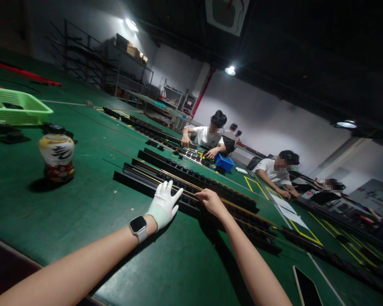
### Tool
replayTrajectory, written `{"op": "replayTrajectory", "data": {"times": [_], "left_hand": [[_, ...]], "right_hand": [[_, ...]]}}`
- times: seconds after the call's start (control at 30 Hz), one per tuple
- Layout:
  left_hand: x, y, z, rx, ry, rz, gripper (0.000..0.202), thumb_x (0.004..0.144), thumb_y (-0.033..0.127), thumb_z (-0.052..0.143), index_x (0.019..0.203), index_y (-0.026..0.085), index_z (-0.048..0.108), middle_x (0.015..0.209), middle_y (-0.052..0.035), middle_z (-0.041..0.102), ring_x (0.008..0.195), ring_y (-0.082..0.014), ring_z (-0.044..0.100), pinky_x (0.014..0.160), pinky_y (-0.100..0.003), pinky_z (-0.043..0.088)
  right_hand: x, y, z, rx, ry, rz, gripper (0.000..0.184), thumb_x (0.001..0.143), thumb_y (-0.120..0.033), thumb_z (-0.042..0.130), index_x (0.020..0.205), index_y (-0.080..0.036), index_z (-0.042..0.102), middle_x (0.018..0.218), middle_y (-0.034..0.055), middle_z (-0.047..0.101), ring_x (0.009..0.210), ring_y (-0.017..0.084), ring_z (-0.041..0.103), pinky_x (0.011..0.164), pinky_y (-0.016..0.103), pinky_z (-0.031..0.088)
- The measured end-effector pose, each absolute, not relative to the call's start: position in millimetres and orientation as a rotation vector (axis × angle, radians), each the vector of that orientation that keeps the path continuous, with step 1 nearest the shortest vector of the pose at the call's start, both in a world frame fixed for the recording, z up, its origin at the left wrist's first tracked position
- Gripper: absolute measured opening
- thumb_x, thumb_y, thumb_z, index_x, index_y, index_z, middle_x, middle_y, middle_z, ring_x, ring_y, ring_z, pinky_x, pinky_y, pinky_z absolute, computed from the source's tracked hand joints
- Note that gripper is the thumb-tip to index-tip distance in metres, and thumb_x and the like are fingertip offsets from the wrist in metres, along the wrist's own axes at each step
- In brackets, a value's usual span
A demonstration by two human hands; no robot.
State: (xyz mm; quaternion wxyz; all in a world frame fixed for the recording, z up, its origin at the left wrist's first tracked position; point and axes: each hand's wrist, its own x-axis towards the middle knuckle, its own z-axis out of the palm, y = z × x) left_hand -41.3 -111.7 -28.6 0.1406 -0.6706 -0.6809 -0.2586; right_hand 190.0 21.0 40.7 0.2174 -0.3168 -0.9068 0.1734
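Observation:
My left hand (164, 205), in a white glove, lies with its fingers spread across a long black channel-shaped rail (130, 182). My right hand (210, 201) is bare, its thumb and forefinger pinched on a thin brass-coloured rod (187, 193) along the rail; the exact grip is partly hidden. More thin rods run lengthwise there, and one long rod (127, 153) sticks out past the rail's far-left end. Just behind, a second black rail (166, 160) with a row of dark blocks lies roughly parallel.
A labelled bottle (56, 155) and a green basket (35, 104) stand at left on the green table (92, 204). A phone (306, 287) lies at the lower right. Across the table, co-workers in white handle parts near a blue bin (224, 162) and paper sheets (289, 210).

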Motion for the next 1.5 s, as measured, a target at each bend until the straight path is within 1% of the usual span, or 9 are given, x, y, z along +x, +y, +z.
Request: {"op": "replayTrajectory", "data": {"times": [0.17,0.37,0.57,0.73,0.9,1.13,1.23,1.33,1.5], "left_hand": [[-42.7,-112.9,-27.2,-1.937,-1.960,-0.741,0.072,0.091,0.044,0.066,0.159,0.035,0.047,0.172,-0.0150,0.035,0.155,-0.0469,0.033,0.126,-0.064,0.017],[-43.1,-113.7,-25.2,-1.928,-1.946,-0.731,0.071,0.090,0.043,0.068,0.158,0.034,0.049,0.166,-0.0160,0.043,0.153,-0.0475,0.036,0.126,-0.064,0.019],[-42.8,-112.8,-26.4,-1.920,-1.931,-0.725,0.071,0.090,0.044,0.068,0.158,0.034,0.049,0.163,-0.0157,0.046,0.151,-0.0466,0.036,0.126,-0.064,0.018],[-42.2,-113.4,-25.5,-1.918,-1.930,-0.717,0.073,0.089,0.043,0.069,0.158,0.034,0.049,0.162,-0.0153,0.047,0.151,-0.0463,0.037,0.126,-0.064,0.017],[-41.7,-115.9,-20.8,-1.914,-1.954,-0.655,0.073,0.089,0.045,0.069,0.159,0.034,0.048,0.163,-0.0163,0.046,0.151,-0.0446,0.037,0.126,-0.062,0.016],[-40.8,-119.0,-15.9,-1.915,-1.983,-0.603,0.074,0.090,0.046,0.068,0.159,0.035,0.048,0.163,-0.0164,0.047,0.151,-0.0453,0.039,0.126,-0.062,0.018],[-40.8,-118.2,-15.8,-1.907,-1.993,-0.613,0.072,0.090,0.046,0.068,0.159,0.034,0.049,0.163,-0.0165,0.047,0.152,-0.0457,0.038,0.126,-0.063,0.018],[-40.1,-116.6,-15.5,-1.931,-1.988,-0.613,0.070,0.091,0.045,0.066,0.158,0.031,0.050,0.166,-0.0169,0.045,0.154,-0.0454,0.036,0.127,-0.064,0.016],[-35.9,-116.3,-13.0,-2.019,-1.927,-0.601,0.069,0.095,0.042,0.059,0.160,0.020,0.048,0.168,-0.0162,0.044,0.156,-0.0401,0.035,0.130,-0.062,0.014]], "right_hand": [[188.1,21.9,38.6,-0.853,-2.521,0.514,0.030,0.094,-0.014,0.063,0.111,-0.024,0.084,0.102,0.0063,0.075,0.094,0.021,0.073,0.091,0.033,0.058],[188.8,26.0,37.8,-0.857,-2.526,0.550,0.035,0.089,-0.008,0.060,0.110,-0.024,0.085,0.103,0.0062,0.076,0.097,0.021,0.073,0.093,0.034,0.057],[188.2,22.2,43.0,-0.902,-2.543,0.545,0.039,0.089,-0.006,0.058,0.111,-0.023,0.084,0.106,0.0070,0.077,0.099,0.021,0.073,0.094,0.034,0.058],[187.0,17.1,43.1,-0.947,-2.555,0.516,0.042,0.088,-0.002,0.056,0.114,-0.022,0.083,0.111,0.0078,0.078,0.101,0.021,0.074,0.095,0.033,0.058],[188.6,19.2,41.2,-0.999,-2.574,0.537,0.045,0.088,0.000,0.056,0.120,-0.020,0.081,0.118,0.0086,0.078,0.107,0.021,0.074,0.098,0.031,0.057],[187.2,18.6,45.4,-0.966,-2.594,0.537,0.043,0.088,-0.001,0.057,0.117,-0.020,0.082,0.117,0.0086,0.078,0.107,0.022,0.074,0.098,0.032,0.057],[185.9,15.3,44.3,-0.968,-2.572,0.536,0.046,0.087,-0.001,0.055,0.119,-0.021,0.081,0.117,0.0083,0.078,0.105,0.022,0.074,0.097,0.032,0.057],[185.2,12.0,43.2,-0.992,-2.573,0.526,0.049,0.086,-0.001,0.054,0.121,-0.021,0.081,0.118,0.0081,0.078,0.106,0.023,0.074,0.097,0.032,0.057],[184.2,9.6,42.8,-1.027,-2.627,0.427,0.046,0.090,-0.006,0.056,0.122,-0.027,0.081,0.116,0.0064,0.078,0.109,0.024,0.072,0.097,0.031,0.055]]}}
